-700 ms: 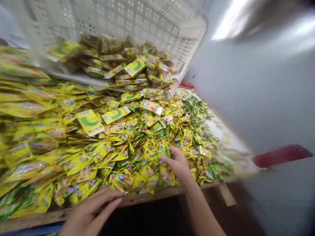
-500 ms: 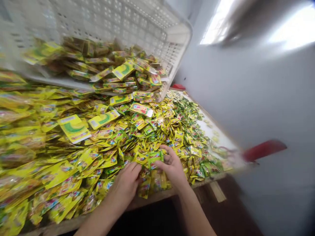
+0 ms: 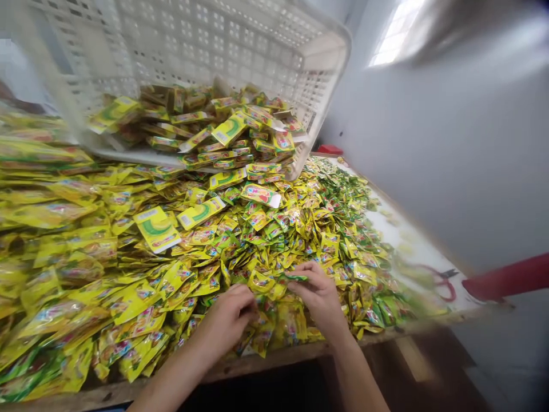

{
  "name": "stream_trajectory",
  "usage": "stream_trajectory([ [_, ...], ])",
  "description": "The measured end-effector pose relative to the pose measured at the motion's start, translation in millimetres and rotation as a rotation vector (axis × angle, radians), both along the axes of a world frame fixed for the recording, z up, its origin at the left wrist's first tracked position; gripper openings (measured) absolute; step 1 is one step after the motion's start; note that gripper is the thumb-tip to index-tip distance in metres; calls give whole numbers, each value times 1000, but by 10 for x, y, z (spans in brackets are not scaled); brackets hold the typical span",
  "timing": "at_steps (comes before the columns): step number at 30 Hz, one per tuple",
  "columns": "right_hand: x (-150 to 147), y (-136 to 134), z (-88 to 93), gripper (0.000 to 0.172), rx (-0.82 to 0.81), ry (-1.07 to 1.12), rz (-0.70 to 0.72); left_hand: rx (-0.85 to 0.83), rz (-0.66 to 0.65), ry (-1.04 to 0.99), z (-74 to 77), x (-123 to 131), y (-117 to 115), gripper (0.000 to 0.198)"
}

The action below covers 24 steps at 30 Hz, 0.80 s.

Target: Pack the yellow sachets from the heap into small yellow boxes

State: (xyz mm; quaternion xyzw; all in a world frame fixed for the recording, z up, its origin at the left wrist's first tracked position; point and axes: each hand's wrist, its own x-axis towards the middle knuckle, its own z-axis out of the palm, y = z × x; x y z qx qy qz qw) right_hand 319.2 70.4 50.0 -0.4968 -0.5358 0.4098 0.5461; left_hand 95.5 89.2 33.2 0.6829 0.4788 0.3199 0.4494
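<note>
Heap of glossy yellow-and-green sachets (image 3: 137,300) spreads from left, tilted white perforated plastic crate (image 3: 261,60) behind. Left hand (image 3: 229,315) curls over heap; cannot tell whether it grips. Right hand (image 3: 319,292) pinches small green sachet (image 3: 297,278) above heap.

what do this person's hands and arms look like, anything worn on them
The left hand and right hand are both bare, without gloves. No sleeve shows on the left forearm or right forearm as far as the picture's edge, and no watch or bracelet is visible. Blur makes small rings impossible to rule out.
</note>
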Motion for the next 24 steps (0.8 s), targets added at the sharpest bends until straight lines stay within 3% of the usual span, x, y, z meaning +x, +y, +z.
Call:
stream_trajectory([
  [5,-149,-110,-66,20,-194,302,67,-55,149,-49,-22,37,90,23],
  [8,-320,-99,-102,20,-227,334,164,-141,136,-111,42,60,127,27],
  [15,-478,32,-210,15,-216,20,94,-220,92,-237,201,52,25,25],
  [18,-456,19,-172,32,-109,-182,45,-170,12,-188,203,36,-32,19],
  [20,-456,-4,-122,47,-28,-293,120,-76,-32,-108,223,49,-84,24],
  [22,-470,-16,-93,38,4,-360,263,23,-79,-6,273,47,-98,29],
  [24,-487,-9,-108,10,-4,-402,292,152,-109,135,361,-42,-16,27],
])
